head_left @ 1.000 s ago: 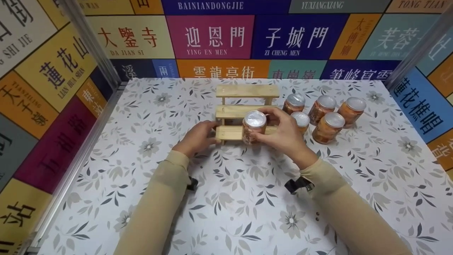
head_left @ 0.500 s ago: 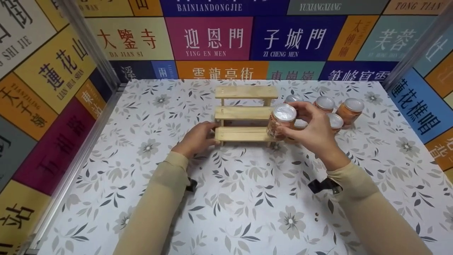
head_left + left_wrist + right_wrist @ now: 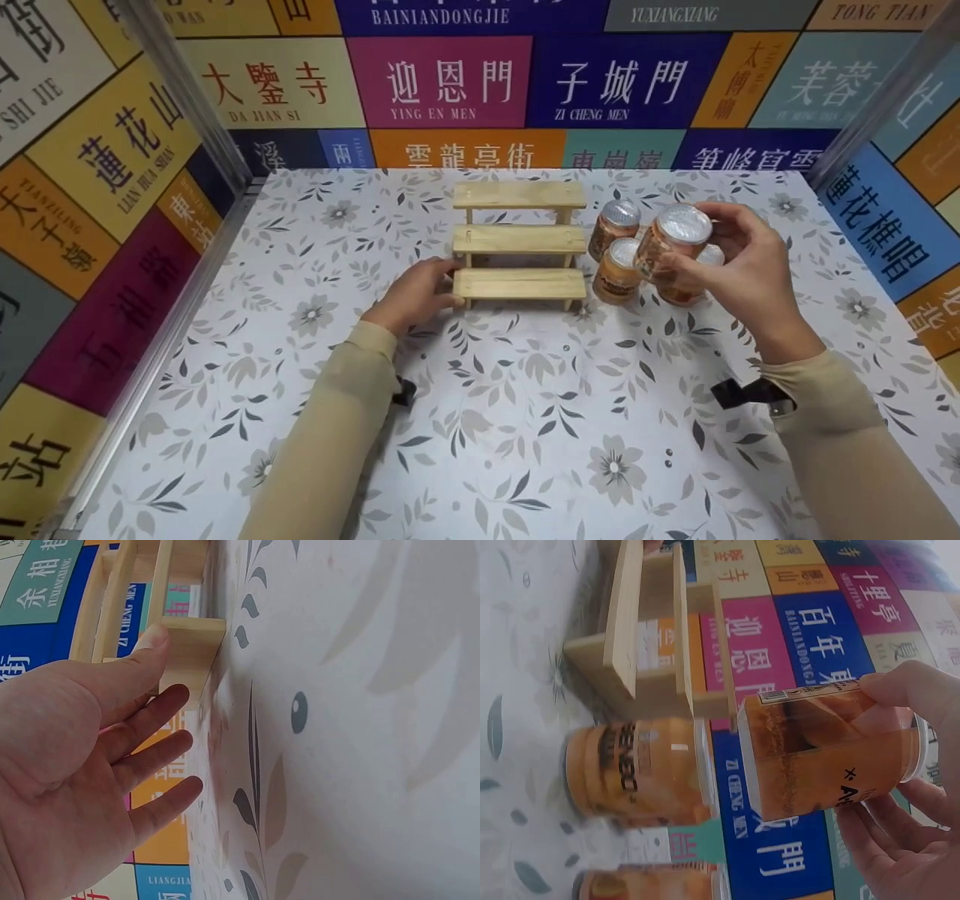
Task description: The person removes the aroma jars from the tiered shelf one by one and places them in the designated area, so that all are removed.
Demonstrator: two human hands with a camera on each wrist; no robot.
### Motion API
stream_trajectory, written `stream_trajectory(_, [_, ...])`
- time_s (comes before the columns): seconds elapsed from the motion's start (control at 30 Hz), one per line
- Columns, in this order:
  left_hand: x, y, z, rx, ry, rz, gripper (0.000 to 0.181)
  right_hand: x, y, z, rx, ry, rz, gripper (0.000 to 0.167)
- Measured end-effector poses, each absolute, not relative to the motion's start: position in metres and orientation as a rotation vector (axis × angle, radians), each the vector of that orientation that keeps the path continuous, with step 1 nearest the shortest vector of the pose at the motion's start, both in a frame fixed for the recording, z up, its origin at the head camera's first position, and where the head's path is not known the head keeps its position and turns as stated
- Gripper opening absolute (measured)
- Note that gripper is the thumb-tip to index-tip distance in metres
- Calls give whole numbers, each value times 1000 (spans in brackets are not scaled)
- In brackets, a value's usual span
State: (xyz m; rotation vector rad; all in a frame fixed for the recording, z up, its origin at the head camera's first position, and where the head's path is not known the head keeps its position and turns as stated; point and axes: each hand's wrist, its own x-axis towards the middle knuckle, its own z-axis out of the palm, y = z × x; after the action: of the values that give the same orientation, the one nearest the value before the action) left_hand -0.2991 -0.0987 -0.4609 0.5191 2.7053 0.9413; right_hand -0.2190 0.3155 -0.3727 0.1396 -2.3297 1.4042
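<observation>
A three-tier wooden step rack (image 3: 520, 283) stands on the table. At its left end, my left hand (image 3: 412, 296) pinches the lowest step between thumb and forefinger. In the left wrist view the thumb (image 3: 152, 641) lies on the wood, the forefinger is mostly hidden, and the other fingers extend free. My right hand (image 3: 757, 277) grips a clear jar (image 3: 671, 240) with a silver lid and orange contents, thumb on the near side. This jar is raised and slightly tilted over similar jars. Two of those, a rear jar (image 3: 616, 225) and a front jar (image 3: 616, 274), stand beside the rack.
Behind the held jar, another jar (image 3: 681, 295) is partly covered, and others are mostly hidden. A white floral cloth (image 3: 525, 420) covers the table. Panels with large lettering (image 3: 442, 82) rise along the back and both sides.
My right hand has carried the jar rightward from in front of the lowest step to above the group of jars. The left hand stays at the rack's left end.
</observation>
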Motion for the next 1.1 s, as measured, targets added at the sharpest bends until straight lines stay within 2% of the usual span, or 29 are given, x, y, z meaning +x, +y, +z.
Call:
stream_trajectory(0.5, [-300, -100, -461, 520, 2695, 956, 63, -213, 379, -365, -144, -2338, 1331, 70])
stream_trajectory(1.1, [-299, -98, -461, 483, 2703, 937, 63, -222, 423, -387, -466, -2421, 1168, 71])
